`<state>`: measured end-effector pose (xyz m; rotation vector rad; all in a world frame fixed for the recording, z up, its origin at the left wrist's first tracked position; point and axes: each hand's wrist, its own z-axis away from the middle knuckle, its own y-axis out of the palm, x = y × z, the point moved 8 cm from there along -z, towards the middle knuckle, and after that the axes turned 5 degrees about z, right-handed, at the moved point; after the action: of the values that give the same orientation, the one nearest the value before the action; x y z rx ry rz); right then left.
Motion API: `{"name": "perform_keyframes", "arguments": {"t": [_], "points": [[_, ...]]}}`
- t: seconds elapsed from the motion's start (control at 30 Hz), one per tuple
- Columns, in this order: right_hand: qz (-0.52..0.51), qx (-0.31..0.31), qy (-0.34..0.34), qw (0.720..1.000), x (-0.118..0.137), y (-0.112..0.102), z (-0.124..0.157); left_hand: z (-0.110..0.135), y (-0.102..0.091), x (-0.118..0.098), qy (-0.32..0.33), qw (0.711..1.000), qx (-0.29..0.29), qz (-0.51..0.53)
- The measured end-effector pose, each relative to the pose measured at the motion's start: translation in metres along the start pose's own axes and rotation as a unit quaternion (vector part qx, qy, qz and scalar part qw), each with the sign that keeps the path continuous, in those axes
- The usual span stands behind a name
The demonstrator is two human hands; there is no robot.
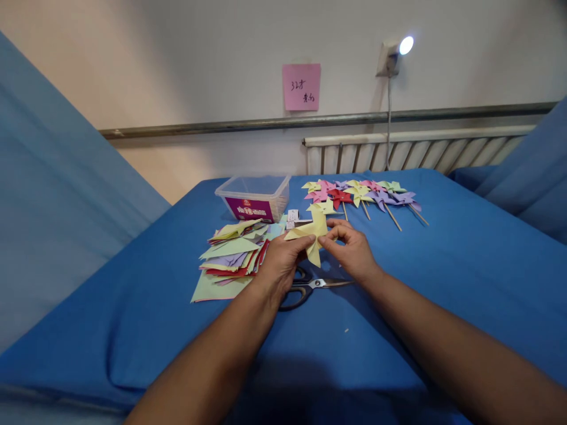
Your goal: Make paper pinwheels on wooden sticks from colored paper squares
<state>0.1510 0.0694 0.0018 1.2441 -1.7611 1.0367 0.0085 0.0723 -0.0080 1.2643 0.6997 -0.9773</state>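
A folded yellow paper pinwheel (pixel 312 233) is held between both hands above the blue sheet. My left hand (pixel 281 262) pinches its left side, fingers closed. My right hand (pixel 352 248) pinches its centre from the right, fingers closed. Black-handled scissors (pixel 310 288) lie on the sheet just under my hands. A loose pile of cut coloured paper squares (pixel 233 254) lies to the left of my left hand.
Several finished pinwheels on sticks (pixel 363 195) lie behind my hands. A clear plastic box (pixel 254 198) with a purple label stands at the back left. A radiator (pixel 411 150), a wall lamp (pixel 394 53) and a pink note (pixel 301 87) are on the wall.
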Motion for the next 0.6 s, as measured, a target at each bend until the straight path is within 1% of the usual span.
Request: {"name": "perform_keyframes", "arguments": {"t": [0.27,0.4,0.6], "points": [[0.0,-0.005,0.004,1.0,-0.0001,0.0005,0.0003,-0.0016,-0.0008,-0.0014,0.014,0.999,-0.007,-0.03],[-0.001,0.002,0.002,1.0,-0.0011,0.0023,0.0002,-0.001,-0.0014,-0.0017,0.014,0.999,-0.011,-0.039],[0.006,-0.004,-0.006,1.0,0.0006,0.0006,0.0002,-0.0016,-0.0013,-0.0002,0.012,1.0,-0.004,-0.026]]}}
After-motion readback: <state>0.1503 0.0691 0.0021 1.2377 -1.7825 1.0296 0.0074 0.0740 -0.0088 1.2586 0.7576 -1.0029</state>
